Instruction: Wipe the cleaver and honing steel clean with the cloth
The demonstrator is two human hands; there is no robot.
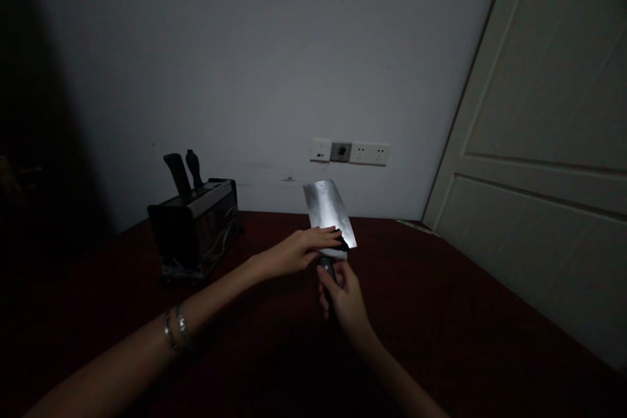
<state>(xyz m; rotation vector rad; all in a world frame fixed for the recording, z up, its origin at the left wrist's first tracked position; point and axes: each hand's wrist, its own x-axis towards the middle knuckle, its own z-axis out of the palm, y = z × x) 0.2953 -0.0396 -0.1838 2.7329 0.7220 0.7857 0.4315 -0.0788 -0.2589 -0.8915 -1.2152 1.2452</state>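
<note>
A cleaver (326, 206) with a broad shiny blade is held up above the table, its blade pointing away from me. My right hand (345, 294) is wrapped round its dark handle (327, 266). At the base of the blade, my left hand (306, 247) presses a small white-and-black pad (334, 253) against the metal, fingers stretched across it and thumb below. Whether the pad is a cloth or a sponge cannot be made out in the dim light. Two bracelets circle my left wrist.
On the left of the dark red table (392, 287) stands a black knife block (196, 228) with two dark handles (177, 173) sticking up. Behind is a pale wall with a row of sockets (350, 152). A panelled door (533, 144) borders the right side.
</note>
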